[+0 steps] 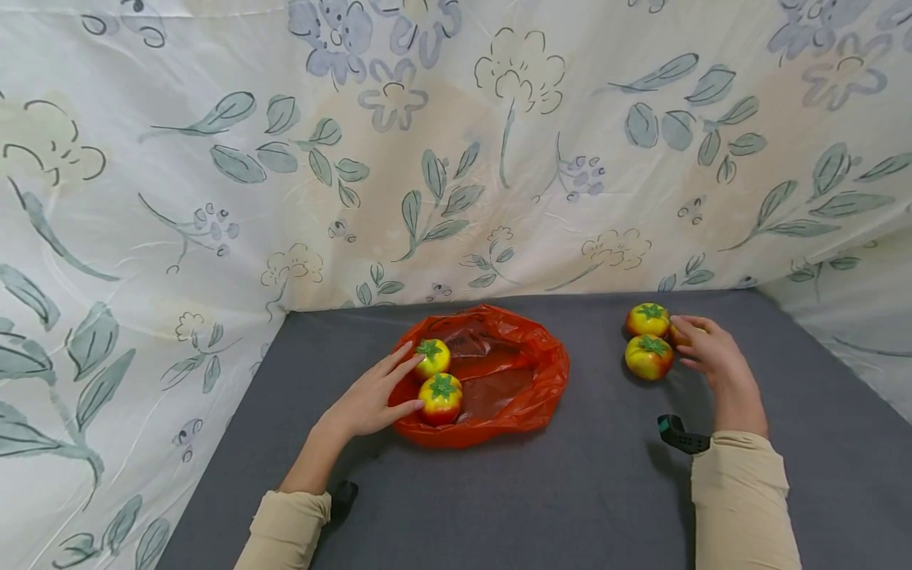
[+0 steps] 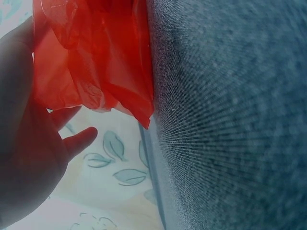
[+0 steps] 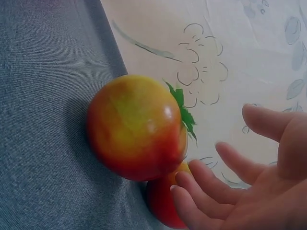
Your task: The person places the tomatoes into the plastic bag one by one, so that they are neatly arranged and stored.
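Observation:
A red plastic bag (image 1: 552, 380) stands with its mouth spread wide, left of the table's middle. Two red-and-yellow tomatoes with green leafy tops lie at its left side, a nearer tomato (image 1: 440, 402) and a farther tomato (image 1: 432, 359). My left hand (image 1: 363, 400) reaches over the bag's left rim, its fingers spread beside these tomatoes. On the right, my right hand (image 1: 712, 352) hovers over a partly hidden tomato (image 1: 678, 336), its fingers loosely bent. Beside it sit two more, a front tomato (image 1: 648, 360) and a back tomato (image 1: 647, 318). The right wrist view shows a large tomato (image 3: 136, 127) left of the fingers.
A dark grey cloth (image 1: 591, 491) covers the table. Floral fabric (image 1: 442, 158) rises along its back edge and both sides. Black wrist devices, such as the right one (image 1: 680, 435), stick out from both wrists toward the table's middle.

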The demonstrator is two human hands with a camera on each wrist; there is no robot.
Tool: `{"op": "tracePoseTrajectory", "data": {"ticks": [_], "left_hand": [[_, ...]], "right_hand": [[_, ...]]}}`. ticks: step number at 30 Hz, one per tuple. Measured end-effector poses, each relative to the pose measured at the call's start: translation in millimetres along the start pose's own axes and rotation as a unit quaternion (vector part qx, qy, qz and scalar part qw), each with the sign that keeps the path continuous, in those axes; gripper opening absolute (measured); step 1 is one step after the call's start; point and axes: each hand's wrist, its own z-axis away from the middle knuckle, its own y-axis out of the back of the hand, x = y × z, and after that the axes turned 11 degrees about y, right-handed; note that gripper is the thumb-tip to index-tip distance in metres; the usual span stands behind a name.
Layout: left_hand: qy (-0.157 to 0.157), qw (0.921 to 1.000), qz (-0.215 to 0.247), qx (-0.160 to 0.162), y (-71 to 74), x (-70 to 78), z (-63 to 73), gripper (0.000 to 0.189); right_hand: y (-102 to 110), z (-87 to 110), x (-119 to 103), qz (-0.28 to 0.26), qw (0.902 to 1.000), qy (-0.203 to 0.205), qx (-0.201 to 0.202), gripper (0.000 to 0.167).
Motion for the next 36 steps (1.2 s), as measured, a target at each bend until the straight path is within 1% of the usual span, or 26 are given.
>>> {"op": "tracePoseTrajectory", "data": {"ticks": [5,7,9,15,21,23,29,36], "left_hand": [[0.001,1.0000,0.000,0.000,-0.2,-0.5,0.2,0.075],[0.000,1.0000,-0.001,0.001,-0.6,-0.8,0.1,0.075],[-0.001,1.0000,-0.001,0.002,-0.8,-1.2,0.2,0.075],[-0.007,1.0000,0.000,0.004,-1.3,-1.5,0.2,0.075],[-0.007,1.0000,-0.001,0.006,-0.9,-0.8,1.0,0.074],[-0.006,1.0000,0.000,0.005,-0.5,-0.4,1.4,0.074],[-0.002,1.0000,-0.001,0.004,-1.0,-0.4,1.3,0.074],[-0.002,1.0000,-0.002,0.005,-1.4,-1.0,0.0,0.075]], "right_hand": [[-8.7,34.7,-37.9,0.011,0.9992,0.005,-0.038,0.085],[-10.9,42.9,-46.6,0.012,0.9981,0.005,-0.060,0.080],[-12.0,47.0,-51.2,0.014,0.9969,-0.002,-0.078,0.081],[-14.4,49.8,-53.4,0.022,0.9930,-0.015,-0.115,0.087],[-16.7,47.9,-51.7,0.037,0.9919,-0.014,-0.120,0.091],[-17.0,46.9,-50.7,0.047,0.9910,-0.010,-0.125,0.092],[-20.7,46.9,-50.0,0.087,0.9834,0.009,-0.159,0.096],[-24.0,47.2,-48.7,0.086,0.9806,0.020,-0.175,0.097]]}}
